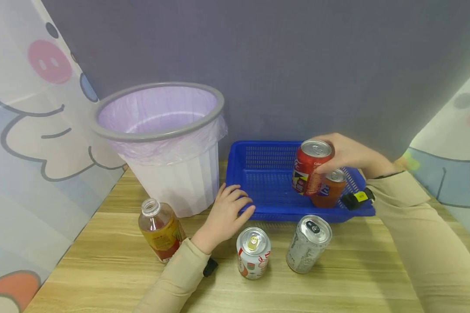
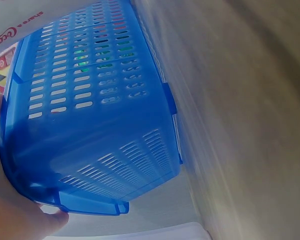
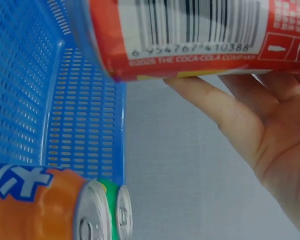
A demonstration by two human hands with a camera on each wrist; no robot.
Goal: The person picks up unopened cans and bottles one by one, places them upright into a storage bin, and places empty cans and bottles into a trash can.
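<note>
In the head view, my right hand [image 1: 346, 152] grips a red Coca-Cola can [image 1: 311, 167] over the right part of a blue plastic basket [image 1: 258, 216]. Its barcode side faces the right wrist camera. Below it, an orange soda can [image 1: 329, 191] stands in the basket, with a green can [image 3: 122, 210] beside it in the right wrist view. My left hand [image 1: 229, 215] rests with spread, relaxed fingers on the basket's near-left corner. Just in front of the basket, a white Coca-Cola can [image 1: 253, 254] and a silver-grey can [image 1: 308, 244] stand on the table.
A white trash bin [image 1: 180, 182] with a grey rim and purple liner stands left of the basket. An uncapped bottle [image 1: 162, 234] with a yellow label and reddish liquid is beside my left forearm. A grey panel [image 1: 258, 65] rises behind the wooden table [image 1: 102, 265].
</note>
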